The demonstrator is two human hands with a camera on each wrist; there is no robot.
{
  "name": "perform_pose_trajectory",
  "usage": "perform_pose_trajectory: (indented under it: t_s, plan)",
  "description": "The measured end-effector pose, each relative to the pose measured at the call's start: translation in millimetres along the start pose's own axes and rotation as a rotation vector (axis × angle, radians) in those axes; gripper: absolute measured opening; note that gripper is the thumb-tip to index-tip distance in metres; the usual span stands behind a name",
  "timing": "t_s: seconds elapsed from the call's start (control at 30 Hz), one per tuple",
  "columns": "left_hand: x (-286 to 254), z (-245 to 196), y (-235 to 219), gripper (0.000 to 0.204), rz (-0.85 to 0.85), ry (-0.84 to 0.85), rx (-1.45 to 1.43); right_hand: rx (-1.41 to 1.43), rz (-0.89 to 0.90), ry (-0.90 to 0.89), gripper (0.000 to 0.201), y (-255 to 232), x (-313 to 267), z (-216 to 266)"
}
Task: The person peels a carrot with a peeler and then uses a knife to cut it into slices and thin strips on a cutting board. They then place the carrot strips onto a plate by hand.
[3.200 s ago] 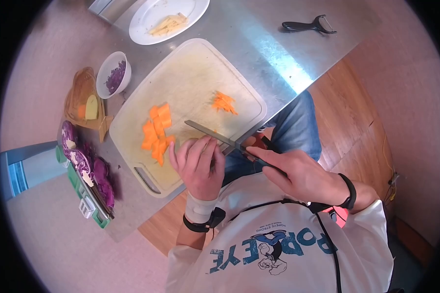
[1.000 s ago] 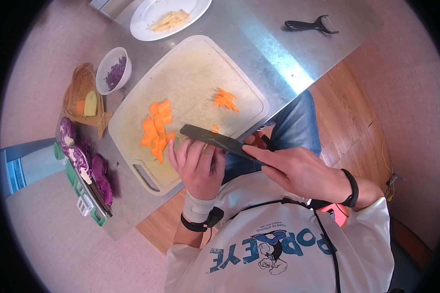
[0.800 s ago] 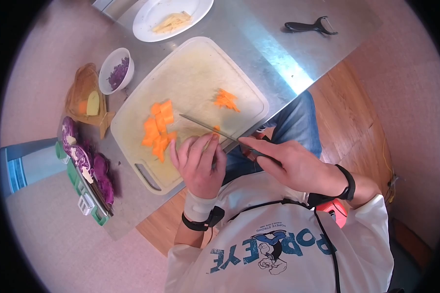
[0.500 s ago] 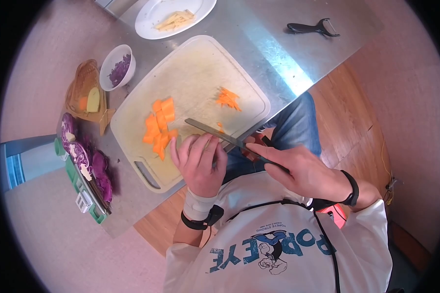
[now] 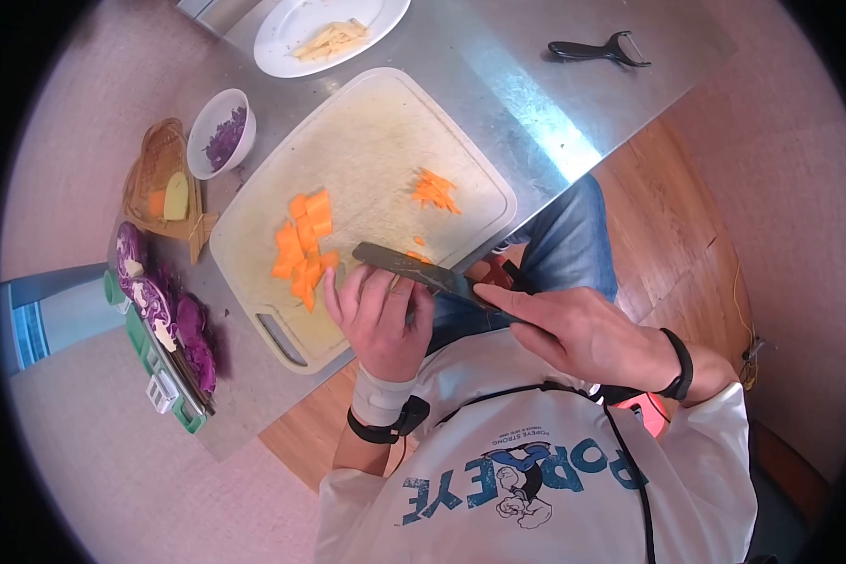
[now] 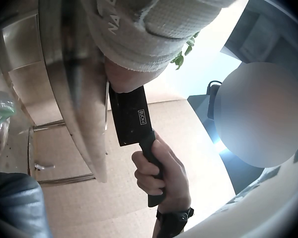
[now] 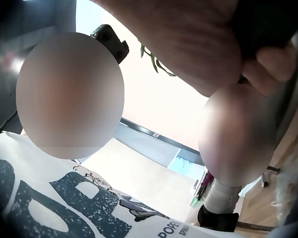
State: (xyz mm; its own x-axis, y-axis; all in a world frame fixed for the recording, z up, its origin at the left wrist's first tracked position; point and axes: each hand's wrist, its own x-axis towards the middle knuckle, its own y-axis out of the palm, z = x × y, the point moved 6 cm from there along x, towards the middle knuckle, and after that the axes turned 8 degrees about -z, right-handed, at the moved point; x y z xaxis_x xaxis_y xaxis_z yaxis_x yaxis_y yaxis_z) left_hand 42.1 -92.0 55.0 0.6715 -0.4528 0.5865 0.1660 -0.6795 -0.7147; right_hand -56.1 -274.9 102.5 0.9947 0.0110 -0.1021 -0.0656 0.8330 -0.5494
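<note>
In the head view, my right hand (image 5: 583,334) grips a black cleaver (image 5: 409,268) by its handle, index finger stretched toward the blade. The blade is tilted, its broad face showing, and lies along the fingertips of my left hand (image 5: 381,315). The left fingers are bent down at the near edge of the cutting board (image 5: 367,141), over a carrot slice mostly hidden by hand and blade. Small carrot bits (image 5: 419,242) lie just beyond the blade. Carrot slices (image 5: 303,246) sit left, a pile of carrot strips (image 5: 434,192) right. The left wrist view shows the cleaver's rectangular blade (image 6: 131,116).
Around the board on the metal table stand a plate (image 5: 273,47) of pale strips, a bowl (image 5: 197,150) of shredded purple cabbage, and a wicker basket (image 5: 150,155). Cut purple cabbage (image 5: 155,305) lies left; a peeler (image 5: 592,51) lies at the back right.
The cleaver blade has rocked between edge-on and tilted, and is tilted again now. More carrot bits show beyond it. The left hand stays nearly in place.
</note>
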Motion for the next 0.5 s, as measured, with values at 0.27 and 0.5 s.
perform_pose_trajectory:
  t_s: [0.27, 0.5]
  plan:
    - [0, 0, 0, 0.023, -0.001, -0.002, 0.001, -0.084, 0.059, 0.025, 0.055, 6, 15, 1]
    - [7, -5, -3, 0.019, -0.027, -0.014, 0.002, 0.134, -0.126, -0.012, 0.048, 7, 27, -10]
